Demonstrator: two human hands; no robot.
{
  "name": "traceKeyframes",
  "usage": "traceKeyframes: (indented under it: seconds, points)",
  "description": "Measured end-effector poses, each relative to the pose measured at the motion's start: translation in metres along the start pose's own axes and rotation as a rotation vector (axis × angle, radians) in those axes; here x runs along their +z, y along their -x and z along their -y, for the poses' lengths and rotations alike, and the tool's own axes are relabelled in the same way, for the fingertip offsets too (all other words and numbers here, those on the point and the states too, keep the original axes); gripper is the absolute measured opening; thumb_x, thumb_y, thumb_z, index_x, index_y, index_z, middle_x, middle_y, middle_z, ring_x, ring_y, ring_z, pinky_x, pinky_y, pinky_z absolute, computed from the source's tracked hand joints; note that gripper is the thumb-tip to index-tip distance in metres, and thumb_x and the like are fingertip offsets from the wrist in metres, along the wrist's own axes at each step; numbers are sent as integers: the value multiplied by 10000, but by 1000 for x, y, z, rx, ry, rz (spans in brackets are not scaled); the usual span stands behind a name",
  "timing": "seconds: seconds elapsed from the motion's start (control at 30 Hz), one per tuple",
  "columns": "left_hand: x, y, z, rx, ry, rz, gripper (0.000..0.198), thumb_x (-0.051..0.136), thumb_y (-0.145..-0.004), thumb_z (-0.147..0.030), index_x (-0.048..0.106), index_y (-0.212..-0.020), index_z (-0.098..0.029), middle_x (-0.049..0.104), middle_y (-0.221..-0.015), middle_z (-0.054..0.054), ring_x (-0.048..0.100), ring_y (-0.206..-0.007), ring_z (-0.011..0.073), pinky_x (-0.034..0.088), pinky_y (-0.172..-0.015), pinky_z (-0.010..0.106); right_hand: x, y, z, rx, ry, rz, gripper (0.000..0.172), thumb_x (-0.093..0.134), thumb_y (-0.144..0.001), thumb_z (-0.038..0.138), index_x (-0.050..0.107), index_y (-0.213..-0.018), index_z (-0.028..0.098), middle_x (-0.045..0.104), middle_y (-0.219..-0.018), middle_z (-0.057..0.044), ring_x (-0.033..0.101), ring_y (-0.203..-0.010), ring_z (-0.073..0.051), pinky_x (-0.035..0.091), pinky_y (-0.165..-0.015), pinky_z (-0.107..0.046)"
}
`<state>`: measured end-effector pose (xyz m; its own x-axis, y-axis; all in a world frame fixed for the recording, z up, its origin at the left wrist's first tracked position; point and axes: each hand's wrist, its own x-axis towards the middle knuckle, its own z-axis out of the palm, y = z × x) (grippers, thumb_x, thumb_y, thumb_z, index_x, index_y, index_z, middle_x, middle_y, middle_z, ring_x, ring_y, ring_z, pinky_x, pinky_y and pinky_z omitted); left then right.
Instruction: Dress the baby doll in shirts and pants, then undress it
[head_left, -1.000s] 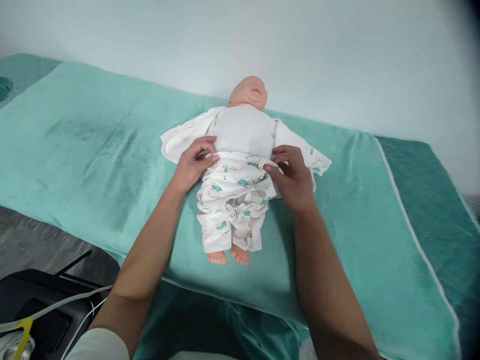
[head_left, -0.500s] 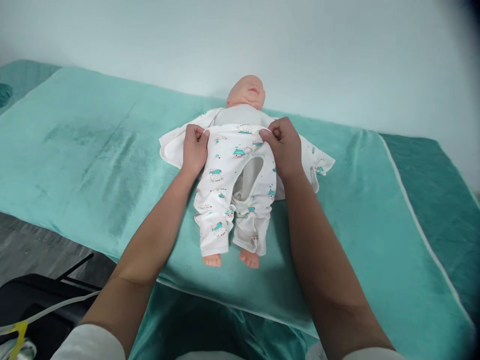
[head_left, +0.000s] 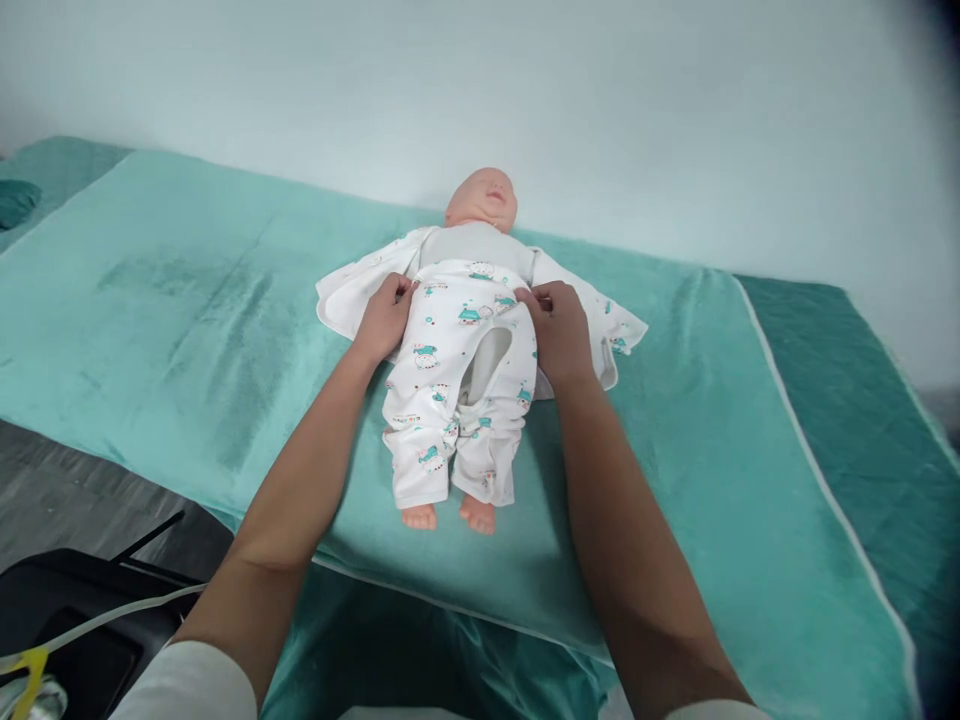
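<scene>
A baby doll (head_left: 484, 198) lies on its back, its head at the far side and its bare feet towards me. White printed baby pants (head_left: 439, 330) cover its legs and reach up over its belly, with an oval opening at the crotch. Under the doll a matching white baby shirt (head_left: 581, 295) is spread open to both sides. My left hand (head_left: 386, 315) is closed at the left side of the pants, just below the waistband. On the opposite side, my right hand (head_left: 559, 325) pinches the pants' edge, its fingertips partly hidden.
A light green plush cover (head_left: 187, 260) lies over the bed, with a darker green sheet (head_left: 825, 340) at the right. A pale wall (head_left: 600, 110) stands behind. At lower left are a black chair-like object (head_left: 67, 610) and a pale tube (head_left: 135, 606) with a yellow tie.
Both hands have slid slightly down from the waistband's top edge along the pants' sides. The waistband now rests lower and flatter on the belly. The view has shifted a little.
</scene>
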<state>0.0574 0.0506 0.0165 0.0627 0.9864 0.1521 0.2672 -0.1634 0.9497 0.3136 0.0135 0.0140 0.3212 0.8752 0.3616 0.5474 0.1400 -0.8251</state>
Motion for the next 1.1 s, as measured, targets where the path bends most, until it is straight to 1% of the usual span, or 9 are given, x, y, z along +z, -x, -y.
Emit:
traceKeyframes:
  seconds: [0.13,0.27,0.37,0.47,0.57,0.7,0.87,0.97,1.1]
  points:
    - [-5,5,-3,-73,31,85,247,593,-991,-405,547,-836,-219,551,-748,-26,457,-705,143,351,-678,278,-3,9,-2,63,-75,82,172,678,-883,410,623,-916,250,635,-980,-21,586,-911,-190,509,-956,-400]
    - [-9,9,-7,-182,138,182,151,606,-961,-354,561,-884,-233,543,-678,-37,441,-595,131,354,-593,259,-9,25,-2,45,-178,90,241,704,-824,395,641,-1011,257,658,-1137,-48,636,-1031,-188,525,-989,-386]
    - [-13,10,-10,-265,238,263,105,661,-887,-270,563,-872,-235,528,-644,-42,432,-542,113,342,-530,235,-15,33,-3,95,-171,101,283,770,-758,379,639,-980,262,669,-1129,-43,657,-974,-183,560,-873,-351]
    - [-16,10,-13,-341,306,329,114,700,-843,-239,586,-842,-228,518,-640,-40,445,-528,93,351,-494,212,-21,35,-3,190,-144,211,291,823,-711,381,651,-907,252,710,-919,-9,639,-794,-175,547,-724,-323]
    - [-17,11,-13,-378,361,373,146,749,-835,-321,650,-878,-223,635,-728,-7,567,-613,111,457,-552,223,-24,34,1,202,-172,303,308,857,-675,414,671,-843,235,709,-778,10,615,-730,-177,530,-683,-322]
    - [-13,14,-8,-381,483,371,335,814,-802,-425,705,-1043,-221,772,-902,39,731,-843,206,593,-759,326,-21,37,12,255,-340,336,328,853,-668,446,665,-840,240,721,-779,18,651,-766,-199,555,-696,-339]
    - [-9,16,-9,-402,615,342,386,777,-825,-448,729,-1095,-176,813,-947,70,772,-964,268,637,-886,387,-10,39,17,349,-494,206,310,787,-711,498,597,-783,264,660,-725,38,646,-731,-201,569,-668,-353]
    - [-7,17,-15,-450,660,349,381,740,-840,-435,739,-1089,-147,819,-916,91,781,-966,292,643,-915,413,-6,37,16,317,-493,138,284,724,-745,512,584,-749,265,614,-689,34,638,-754,-204,571,-696,-357]
    - [-6,18,-20,-498,673,317,350,697,-851,-372,740,-1097,-127,824,-925,106,790,-980,314,638,-957,450,-6,37,17,248,-479,130,271,685,-765,505,573,-711,265,603,-691,8,641,-838,-225,573,-740,-362]
